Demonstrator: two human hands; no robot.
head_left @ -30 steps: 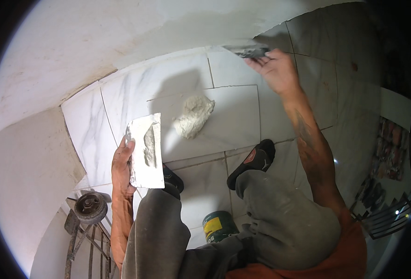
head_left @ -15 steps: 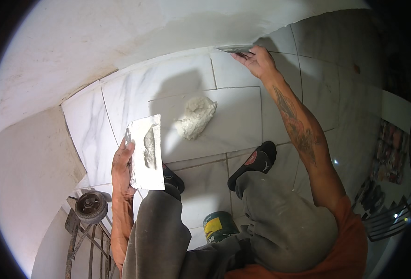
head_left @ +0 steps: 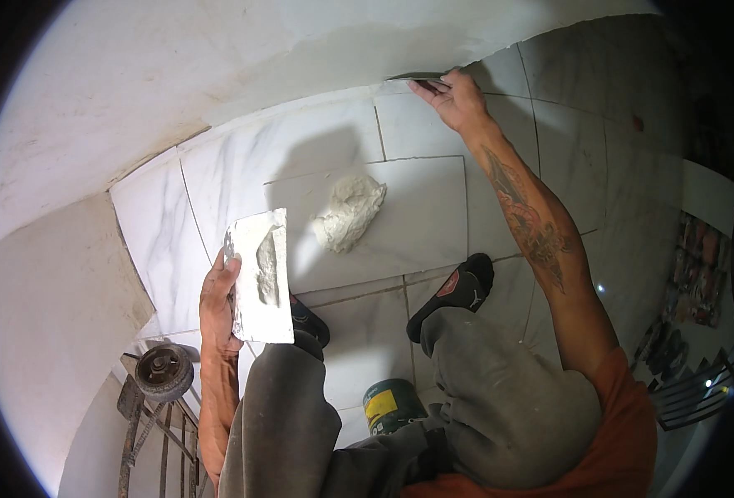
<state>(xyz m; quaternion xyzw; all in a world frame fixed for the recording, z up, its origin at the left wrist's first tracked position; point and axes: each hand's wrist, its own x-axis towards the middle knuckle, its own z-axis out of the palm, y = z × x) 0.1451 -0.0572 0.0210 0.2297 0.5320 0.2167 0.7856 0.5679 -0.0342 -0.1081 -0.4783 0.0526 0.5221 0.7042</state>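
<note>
My left hand grips a flat rectangular plastering trowel, its white-coated face turned up with a ridge of pale paste on it. The trowel's handle is hidden beneath. Far off to the right, my right hand is closed on a thin flat metal blade, seen almost edge-on against the foot of the wall. Between my hands, a lumpy heap of white paste rests on a loose marble-patterned tile on the floor.
A green tub with a yellow label stands between my legs. At lower left is a rusty metal cart with a wheel. A dark rack is at the right edge. My sandalled feet are on the tiled floor.
My right hand and its blade have shifted slightly up along the wall, and the blade now shows thinner, more edge-on. The left hand's trowel is almost unmoved.
</note>
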